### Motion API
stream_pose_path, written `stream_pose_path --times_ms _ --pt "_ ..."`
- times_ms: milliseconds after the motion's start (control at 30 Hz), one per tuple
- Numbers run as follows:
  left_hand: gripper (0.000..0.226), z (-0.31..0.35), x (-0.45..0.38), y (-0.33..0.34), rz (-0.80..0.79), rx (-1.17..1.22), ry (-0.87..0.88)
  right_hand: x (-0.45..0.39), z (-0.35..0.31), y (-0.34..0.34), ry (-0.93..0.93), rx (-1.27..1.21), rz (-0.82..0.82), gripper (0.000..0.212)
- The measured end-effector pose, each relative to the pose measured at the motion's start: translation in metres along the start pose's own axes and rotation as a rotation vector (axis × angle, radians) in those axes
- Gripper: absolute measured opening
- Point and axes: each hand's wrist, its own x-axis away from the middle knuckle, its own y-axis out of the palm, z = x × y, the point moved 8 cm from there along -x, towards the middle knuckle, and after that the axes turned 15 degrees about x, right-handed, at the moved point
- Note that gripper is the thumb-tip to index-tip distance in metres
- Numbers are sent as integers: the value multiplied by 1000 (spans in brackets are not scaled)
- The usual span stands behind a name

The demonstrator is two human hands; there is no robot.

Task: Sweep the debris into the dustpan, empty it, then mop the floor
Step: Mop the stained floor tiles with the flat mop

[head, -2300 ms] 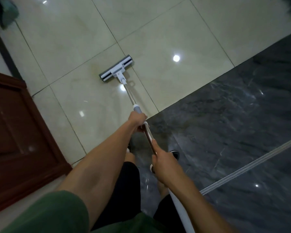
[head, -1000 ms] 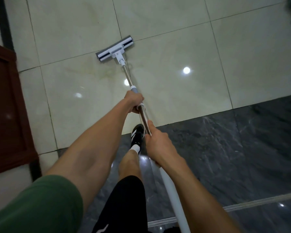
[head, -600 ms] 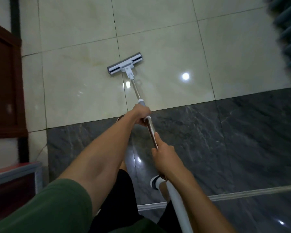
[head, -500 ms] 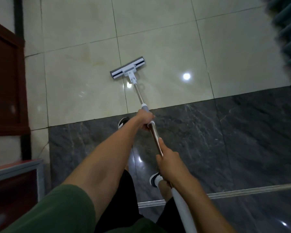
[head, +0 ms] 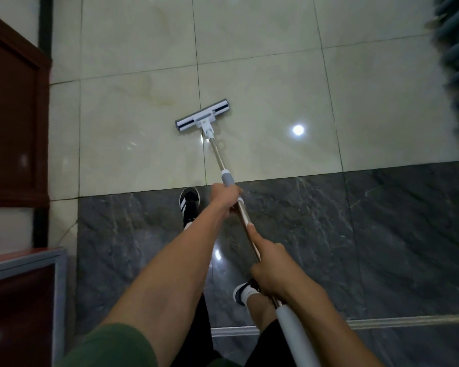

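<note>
The mop [head: 224, 165] is held out in front of the person, and its flat head [head: 202, 120] is laid on a cream tile [head: 263, 109], across a grout line and a little beyond the border where the cream floor meets the dark marble floor [head: 355, 234]. The metal handle is slanted back from the head towards the body, and it ends in a white grip near the lower edge of the view. The handle is gripped by both hands: the left hand [head: 225, 196] is closed around it just below the grey collar, and the right hand [head: 269, 271] is closed around it lower down, with the thumb laid along the shaft. Two feet in black and white shoes [head: 189, 201] are placed on the dark marble, behind the mop head. No debris, broom or dustpan is seen in the view, so it is judged that the sweeping and the emptying are already finished and that the mopping step is in hand. Bright reflections of lamps are seen on both floors, but it cannot be told which tiles are already wet, so how much floor is left cannot be told. At the left side a brown wooden door [head: 13, 123] and a low red cabinet [head: 24, 300] are seen, and at the upper right a blurred grey-green thing that cannot be identified.
</note>
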Motion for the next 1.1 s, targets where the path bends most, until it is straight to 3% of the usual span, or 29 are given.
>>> stream_pose_path --times_ms 267,800,933,1100 --pt "19 107 -85 -42 21 51 13 -89 -94 -65 -8 45 38 98" --pt "15 389 -309 -177 116 166 72 -324 -357 -211 -62 211 39 94" --pt "22 422 -337 -204 131 163 86 -357 -397 -217 -92 217 28 93" --pt "18 413 -320 -219 126 129 70 -344 -408 -193 -113 249 12 99"
